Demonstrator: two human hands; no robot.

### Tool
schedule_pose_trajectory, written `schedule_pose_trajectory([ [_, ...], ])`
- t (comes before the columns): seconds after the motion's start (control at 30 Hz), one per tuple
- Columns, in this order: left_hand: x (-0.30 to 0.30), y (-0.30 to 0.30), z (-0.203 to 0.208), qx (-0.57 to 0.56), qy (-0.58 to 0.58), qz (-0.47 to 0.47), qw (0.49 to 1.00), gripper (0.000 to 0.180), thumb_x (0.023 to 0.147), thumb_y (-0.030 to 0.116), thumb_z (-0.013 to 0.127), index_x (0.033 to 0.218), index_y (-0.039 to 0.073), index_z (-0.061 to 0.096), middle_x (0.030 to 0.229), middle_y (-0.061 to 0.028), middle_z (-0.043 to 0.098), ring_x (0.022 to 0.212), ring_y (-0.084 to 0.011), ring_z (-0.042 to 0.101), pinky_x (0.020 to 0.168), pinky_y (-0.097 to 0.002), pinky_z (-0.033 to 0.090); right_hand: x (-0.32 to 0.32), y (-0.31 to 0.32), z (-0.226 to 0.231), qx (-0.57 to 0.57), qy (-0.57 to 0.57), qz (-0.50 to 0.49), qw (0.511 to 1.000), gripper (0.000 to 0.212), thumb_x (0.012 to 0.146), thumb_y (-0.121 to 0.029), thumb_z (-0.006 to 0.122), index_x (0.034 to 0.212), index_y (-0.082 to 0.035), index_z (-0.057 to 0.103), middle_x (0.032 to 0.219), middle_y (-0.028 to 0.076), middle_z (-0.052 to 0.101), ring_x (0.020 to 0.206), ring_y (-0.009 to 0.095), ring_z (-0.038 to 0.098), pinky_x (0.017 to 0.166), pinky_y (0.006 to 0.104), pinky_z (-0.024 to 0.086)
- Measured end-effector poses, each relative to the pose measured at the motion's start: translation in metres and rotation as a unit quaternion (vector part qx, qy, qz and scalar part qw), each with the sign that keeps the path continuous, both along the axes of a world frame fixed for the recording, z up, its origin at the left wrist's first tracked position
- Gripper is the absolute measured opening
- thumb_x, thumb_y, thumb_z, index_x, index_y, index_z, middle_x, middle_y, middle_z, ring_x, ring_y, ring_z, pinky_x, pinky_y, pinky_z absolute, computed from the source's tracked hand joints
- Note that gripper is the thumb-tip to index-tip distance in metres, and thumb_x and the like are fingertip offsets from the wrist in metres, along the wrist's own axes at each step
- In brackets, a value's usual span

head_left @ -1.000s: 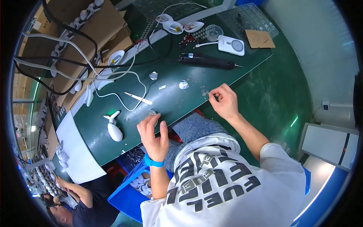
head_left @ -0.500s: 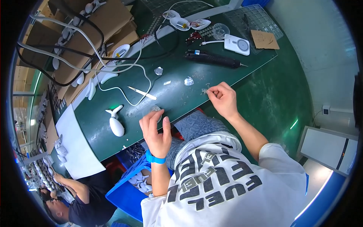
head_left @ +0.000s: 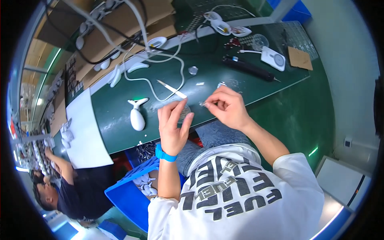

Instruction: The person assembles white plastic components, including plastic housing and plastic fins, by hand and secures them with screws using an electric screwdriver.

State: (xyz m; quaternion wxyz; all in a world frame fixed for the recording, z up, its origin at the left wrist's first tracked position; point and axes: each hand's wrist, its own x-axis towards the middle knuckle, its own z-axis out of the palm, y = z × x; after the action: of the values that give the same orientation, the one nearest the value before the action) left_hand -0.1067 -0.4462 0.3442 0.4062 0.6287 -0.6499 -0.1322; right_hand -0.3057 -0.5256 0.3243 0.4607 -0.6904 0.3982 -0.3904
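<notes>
My left hand (head_left: pixel 174 128), a blue band on its wrist, is over the front edge of the green table with fingers apart. Beside its fingertips sits a small, clear, round piece (head_left: pixel 185 113), partly covered. My right hand (head_left: pixel 229 107) faces it, thumb and forefinger pinched on a tiny shiny bit too small to name. Behind the hands lie white-handled tweezers (head_left: pixel 173 89). A white egg-shaped device with a forked end (head_left: pixel 137 120) rests to the left. Crumpled foil (head_left: pixel 193 70) and a small white slip (head_left: pixel 200 84) lie farther back.
A black electric screwdriver (head_left: pixel 250 69), a white power bank (head_left: pixel 273 59) and a cardboard piece (head_left: pixel 300 59) lie at the right. A white cable (head_left: pixel 150 82) loops across the table. Below left, a blue bin (head_left: pixel 124 194) holds white parts. A co-worker (head_left: pixel 82 192) sits at far left.
My right hand has moved left and nearer my left hand, away from the scattered small bits, still pinched. The whole view has shifted, so the table things appear farther right.
</notes>
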Motion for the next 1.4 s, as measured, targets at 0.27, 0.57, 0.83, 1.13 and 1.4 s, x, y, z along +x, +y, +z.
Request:
schedule_pose_trajectory([
  [0.27,0.032,0.01,-0.007,0.009,0.025,0.022,0.999,0.021,0.083,0.004,0.081,0.103,0.004,0.079,0.093,-0.0077,0.067,0.088,-0.0259,0.059,0.077,-0.0368,0.049,0.057,-0.013,0.007,-0.168,0.02,0.178,0.969,0.01,0.085,-0.005,0.078,0.093,-0.004,0.072,0.092,0.007,0.064,0.056,0.019,0.06,0.051,0.032,0.047],
  [0.57,0.038,0.007,-0.033,-0.017,-0.022,-0.001,1.0,0.018,0.081,0.006,0.082,0.098,0.006,0.077,0.093,-0.007,0.065,0.089,-0.0281,0.057,0.075,-0.0392,0.048,0.058,-0.008,0.002,-0.06,0.042,0.15,0.986,0.008,0.085,-0.003,0.075,0.091,-0.004,0.069,0.093,0.008,0.063,0.065,0.024,0.064,0.058,0.0353,0.051],
  [0.83,0.033,0.005,-0.023,-0.009,0.002,0.028,1.0,0.018,0.079,0.002,0.082,0.096,0.006,0.077,0.091,-0.0084,0.066,0.088,-0.0286,0.059,0.076,-0.0396,0.049,0.058,-0.014,-0.015,-0.153,0.053,0.153,0.975,0.011,0.086,-0.005,0.078,0.095,-0.003,0.073,0.094,0.007,0.065,0.058,0.017,0.059,0.055,0.0316,0.048],
  [1.13,0.037,0.009,-0.024,-0.008,0.006,0.031,0.999,0.013,0.083,0.002,0.08,0.095,0.003,0.077,0.089,-0.0104,0.067,0.084,-0.0288,0.06,0.076,-0.0381,0.048,0.06,-0.014,-0.012,-0.115,0.088,0.184,0.972,0.017,0.086,-0.016,0.079,0.1,-0.005,0.076,0.096,0.007,0.067,0.078,0.028,0.069,0.067,0.0397,0.055],
  [1.4,0.043,0.01,-0.028,0.032,0.073,0.021,0.997,0.01,0.086,0.004,0.079,0.095,0.003,0.076,0.09,-0.011,0.068,0.084,-0.0284,0.062,0.079,-0.0386,0.047,0.066,-0.009,-0.012,-0.215,0.11,0.158,0.957,0.013,0.084,-0.017,0.081,0.093,-0.008,0.078,0.087,0.005,0.067,0.07,0.027,0.069,0.06,0.0389,0.055],
])
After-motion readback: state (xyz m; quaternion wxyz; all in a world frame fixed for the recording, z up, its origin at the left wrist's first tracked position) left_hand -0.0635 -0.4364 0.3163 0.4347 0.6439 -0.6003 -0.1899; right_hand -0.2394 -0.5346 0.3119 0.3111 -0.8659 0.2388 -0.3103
